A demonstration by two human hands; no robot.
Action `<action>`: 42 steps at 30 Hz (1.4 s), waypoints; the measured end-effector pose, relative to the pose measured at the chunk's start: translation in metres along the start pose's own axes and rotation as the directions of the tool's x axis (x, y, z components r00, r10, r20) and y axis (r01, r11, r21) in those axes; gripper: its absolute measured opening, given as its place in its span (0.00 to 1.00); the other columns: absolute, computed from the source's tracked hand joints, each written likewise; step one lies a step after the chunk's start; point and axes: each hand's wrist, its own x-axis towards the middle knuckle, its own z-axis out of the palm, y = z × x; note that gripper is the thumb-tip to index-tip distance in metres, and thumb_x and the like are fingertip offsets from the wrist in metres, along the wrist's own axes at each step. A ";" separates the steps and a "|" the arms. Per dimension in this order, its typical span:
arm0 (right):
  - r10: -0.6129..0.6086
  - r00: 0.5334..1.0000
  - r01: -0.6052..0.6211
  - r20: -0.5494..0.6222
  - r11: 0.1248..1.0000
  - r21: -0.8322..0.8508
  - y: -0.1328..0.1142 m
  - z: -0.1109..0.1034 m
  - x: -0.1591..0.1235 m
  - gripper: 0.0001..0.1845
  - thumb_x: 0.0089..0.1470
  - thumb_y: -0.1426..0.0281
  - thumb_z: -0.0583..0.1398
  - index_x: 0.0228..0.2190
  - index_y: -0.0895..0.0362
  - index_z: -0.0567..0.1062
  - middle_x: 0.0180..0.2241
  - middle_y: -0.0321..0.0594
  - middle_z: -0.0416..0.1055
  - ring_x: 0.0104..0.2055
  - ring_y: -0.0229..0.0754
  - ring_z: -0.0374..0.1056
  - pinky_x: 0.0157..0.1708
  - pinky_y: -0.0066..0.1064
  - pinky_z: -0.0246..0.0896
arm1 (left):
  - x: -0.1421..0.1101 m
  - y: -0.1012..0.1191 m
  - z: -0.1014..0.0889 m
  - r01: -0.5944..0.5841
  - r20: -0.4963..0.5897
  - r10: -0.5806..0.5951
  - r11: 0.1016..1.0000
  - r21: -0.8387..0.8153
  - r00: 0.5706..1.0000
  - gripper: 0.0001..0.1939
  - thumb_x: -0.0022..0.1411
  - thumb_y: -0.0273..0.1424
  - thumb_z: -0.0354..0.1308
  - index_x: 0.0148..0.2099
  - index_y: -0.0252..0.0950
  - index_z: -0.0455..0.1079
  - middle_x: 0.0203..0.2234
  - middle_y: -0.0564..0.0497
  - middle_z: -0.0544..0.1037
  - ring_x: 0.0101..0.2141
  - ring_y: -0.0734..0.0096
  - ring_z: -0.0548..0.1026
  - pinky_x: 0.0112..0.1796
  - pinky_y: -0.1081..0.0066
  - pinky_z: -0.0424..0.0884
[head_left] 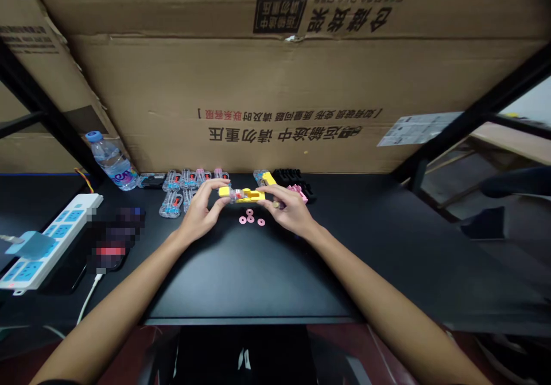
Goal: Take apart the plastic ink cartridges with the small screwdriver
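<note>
My left hand (202,210) pinches the left end of a small yellow and clear plastic piece (241,195), which has a bit of red inside. At its right end, the fingers of my right hand (289,206) are closed on the same piece. I cannot tell whether it is one part or two joined. A small tan round thing shows under my right fingers, too small to name. Several flat pink rings (250,219) lie on the table just below the piece. Beyond my right hand are another yellow part (269,178) and pink parts (298,191).
Several clear plastic pieces (171,204) stand left of my hands, black parts (287,176) behind the right one. A water bottle (114,162), a power strip (54,241) and a phone-like device (118,238) with a cable are at the left. Cardboard (267,75) walls the black table's (258,282) back.
</note>
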 end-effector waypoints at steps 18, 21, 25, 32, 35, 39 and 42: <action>0.246 0.965 -0.203 -0.089 0.920 0.334 -0.028 -0.012 0.000 0.23 0.71 0.55 0.55 0.43 0.55 0.85 0.37 0.46 0.83 0.37 0.48 0.79 0.41 0.42 0.76 | -0.012 -0.011 0.011 0.265 0.288 -0.214 0.952 -0.154 0.933 0.23 0.53 0.42 0.78 0.47 0.34 0.84 0.39 0.45 0.88 0.37 0.63 0.85 0.42 0.68 0.80; 0.393 0.919 -0.341 0.037 0.745 0.573 -0.037 -0.010 0.003 0.37 0.69 0.45 0.48 0.34 0.57 0.85 0.23 0.43 0.78 0.20 0.44 0.72 0.21 0.36 0.69 | -0.013 -0.013 0.012 0.257 0.298 -0.205 0.955 -0.149 0.932 0.25 0.52 0.43 0.78 0.48 0.33 0.84 0.40 0.43 0.88 0.36 0.61 0.85 0.41 0.67 0.81; 0.493 0.848 -0.490 0.195 0.590 0.642 -0.052 0.001 0.006 0.33 0.62 0.41 0.59 0.28 0.57 0.82 0.20 0.40 0.75 0.17 0.39 0.69 0.17 0.31 0.65 | -0.013 -0.014 0.011 0.236 0.307 -0.181 0.960 -0.153 0.934 0.28 0.52 0.46 0.78 0.49 0.31 0.84 0.39 0.41 0.87 0.36 0.59 0.85 0.41 0.64 0.81; 0.473 0.839 -0.533 0.267 0.623 0.572 -0.048 0.014 0.000 0.26 0.63 0.47 0.64 0.31 0.57 0.81 0.23 0.39 0.78 0.23 0.39 0.74 0.23 0.29 0.70 | -0.016 -0.017 0.014 0.136 0.315 -0.079 0.978 -0.160 0.946 0.28 0.53 0.45 0.78 0.50 0.31 0.83 0.39 0.40 0.87 0.34 0.58 0.85 0.39 0.65 0.81; 0.472 0.836 -0.542 0.281 0.629 0.557 -0.042 0.016 -0.003 0.25 0.64 0.47 0.63 0.31 0.56 0.81 0.23 0.38 0.78 0.22 0.40 0.74 0.24 0.30 0.70 | -0.017 -0.016 0.014 0.103 0.318 -0.046 0.981 -0.164 0.947 0.27 0.55 0.45 0.77 0.50 0.31 0.83 0.39 0.40 0.87 0.35 0.59 0.85 0.39 0.65 0.81; 0.472 0.834 -0.545 0.286 0.625 0.559 -0.041 0.017 -0.004 0.26 0.63 0.46 0.63 0.31 0.56 0.81 0.23 0.38 0.79 0.23 0.41 0.75 0.23 0.31 0.69 | -0.015 -0.012 0.014 0.100 0.311 -0.047 0.983 -0.157 0.949 0.27 0.55 0.46 0.77 0.51 0.33 0.83 0.39 0.43 0.88 0.36 0.61 0.86 0.41 0.66 0.81; 0.446 0.845 -0.532 0.295 0.642 0.553 -0.042 0.015 -0.004 0.25 0.65 0.48 0.63 0.30 0.56 0.81 0.24 0.39 0.79 0.25 0.41 0.75 0.24 0.30 0.69 | -0.014 -0.010 0.013 0.100 0.327 -0.043 0.982 -0.162 0.944 0.27 0.56 0.45 0.76 0.51 0.33 0.83 0.39 0.42 0.88 0.36 0.60 0.86 0.40 0.66 0.81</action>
